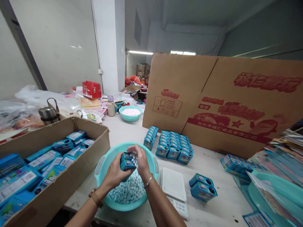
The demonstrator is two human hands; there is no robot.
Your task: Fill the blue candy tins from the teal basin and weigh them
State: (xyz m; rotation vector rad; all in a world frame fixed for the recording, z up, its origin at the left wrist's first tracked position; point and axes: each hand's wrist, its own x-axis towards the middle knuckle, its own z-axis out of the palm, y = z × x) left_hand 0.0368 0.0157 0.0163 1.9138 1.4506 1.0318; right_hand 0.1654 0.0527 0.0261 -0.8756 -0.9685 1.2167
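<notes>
My left hand (115, 171) grips a small blue box (126, 161) over a teal basin (103, 165) filled with small pale blue candies (129, 190). My right hand (141, 159) is cupped against the box's open end with several candies between its fingers. Both hands hover above the basin's middle. A white digital scale (174, 186) lies just right of the basin. Two open blue boxes (203, 186) lie on the table beyond the scale.
A cardboard tray (78, 176) of flat blue packs sits at left. Rows of filled blue boxes (169, 145) stand before a big upright carton (222, 104). A second teal bowl (130, 113) of white candies sits farther back. Printed sheets and a teal basin (279, 192) lie at right.
</notes>
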